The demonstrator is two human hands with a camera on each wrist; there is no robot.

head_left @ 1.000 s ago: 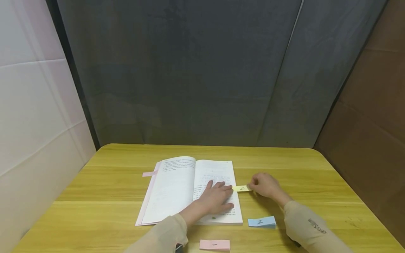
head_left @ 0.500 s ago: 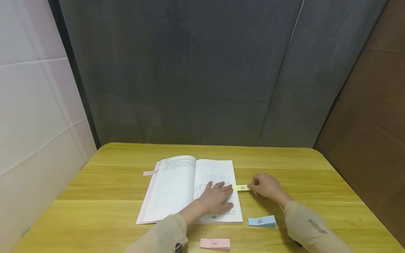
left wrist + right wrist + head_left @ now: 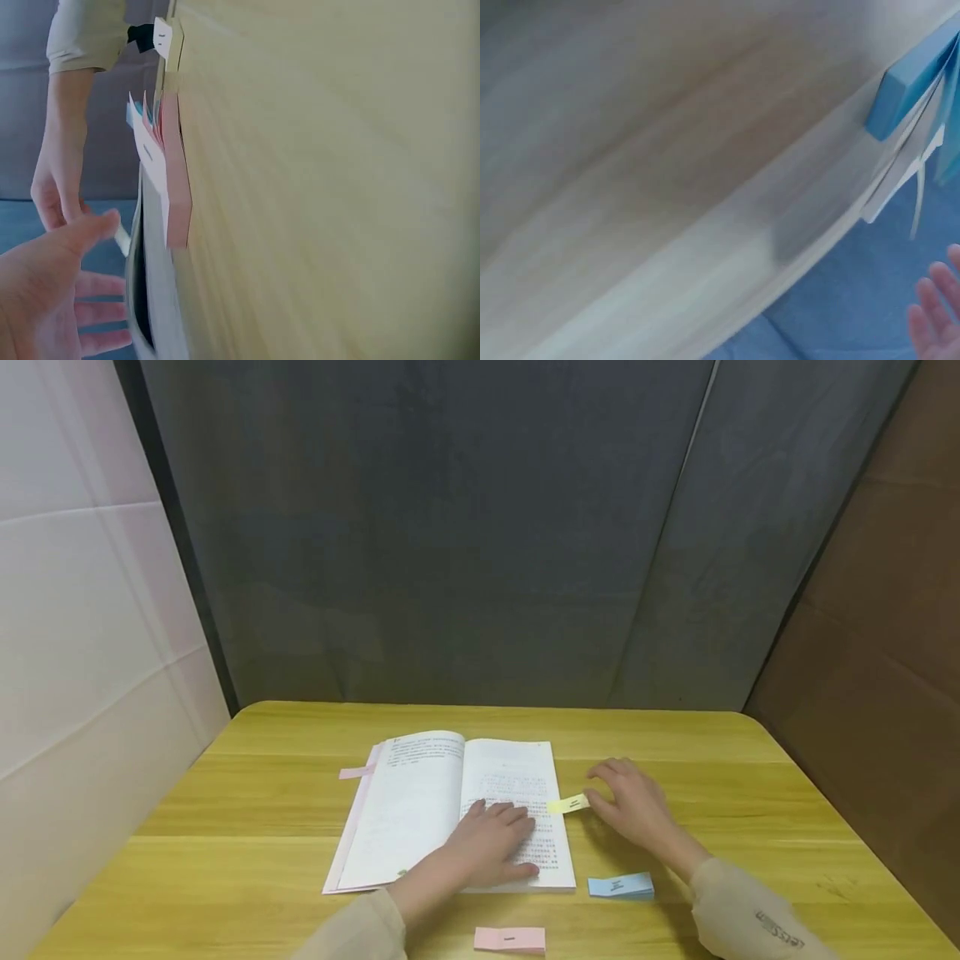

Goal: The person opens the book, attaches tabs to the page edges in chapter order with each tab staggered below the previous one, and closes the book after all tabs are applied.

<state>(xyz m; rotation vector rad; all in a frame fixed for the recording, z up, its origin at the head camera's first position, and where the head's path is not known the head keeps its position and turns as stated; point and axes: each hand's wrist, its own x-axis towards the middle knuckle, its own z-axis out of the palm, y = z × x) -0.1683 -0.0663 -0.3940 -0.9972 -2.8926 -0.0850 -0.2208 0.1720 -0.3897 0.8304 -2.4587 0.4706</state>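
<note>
An open book (image 3: 420, 810) lies on the table with printed text on both pages. My left hand (image 3: 491, 847) rests on the lower part of its right page, fingers extended and thumb spread; it also shows at lower left in the left wrist view. At the book's right edge, a yellow sticky note strip (image 3: 567, 804) with black print overlaps the page and juts out at a slant. My right hand (image 3: 633, 806) is just right of the strip, thumb and index finger apart, the thumb right at its outer end. A pink strip (image 3: 356, 772) sticks out from the book's left side.
A blue sticky note pad (image 3: 621, 886) lies right of the book's lower corner. In front of the book is a pink pad (image 3: 510, 939). Another pale yellow pad (image 3: 175, 45) shows near the right sleeve in the left wrist view. A dark partition (image 3: 450, 543) stands behind the table.
My right thumb and index finger have parted from their pinch on the yellow strip, which has tilted slightly. My left hand has slid left and toward me, away from the strip.
</note>
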